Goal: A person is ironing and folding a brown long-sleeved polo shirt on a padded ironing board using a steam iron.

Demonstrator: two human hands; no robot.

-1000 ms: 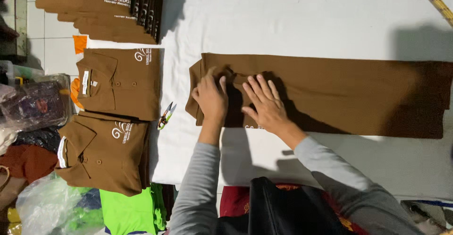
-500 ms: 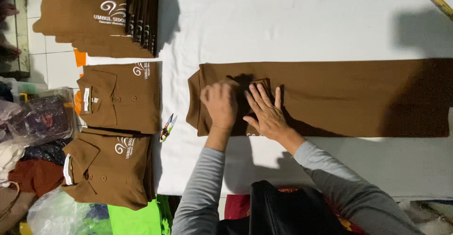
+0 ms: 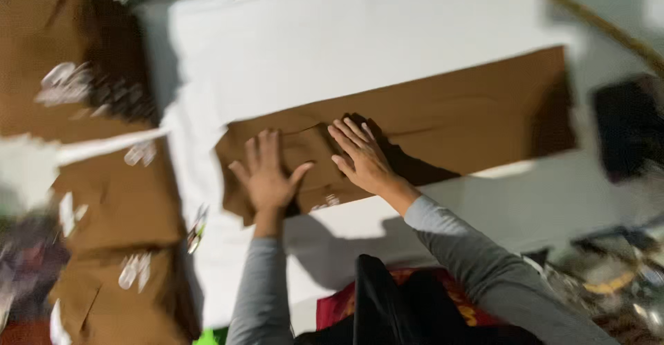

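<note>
A long brown garment (image 3: 443,120), folded into a narrow strip, lies across a white-covered table (image 3: 332,47). My left hand (image 3: 266,175) rests flat on its left end, fingers spread. My right hand (image 3: 363,155) presses flat on the cloth just to the right, fingers apart and pointing up-left. Neither hand grips anything. Both arms wear grey sleeves. The picture is blurred by camera motion.
Folded brown shirts (image 3: 117,193) with white logos lie left of the table, with a taller stack (image 3: 62,54) at the top left. A small pair of scissors (image 3: 197,227) sits at the table's left edge. A yellow tape (image 3: 595,23) runs across the top right corner.
The view has tilted and blurred as the head moved. Both hands stay on the garment's left end, with the left hand now lower and spread flatter.
</note>
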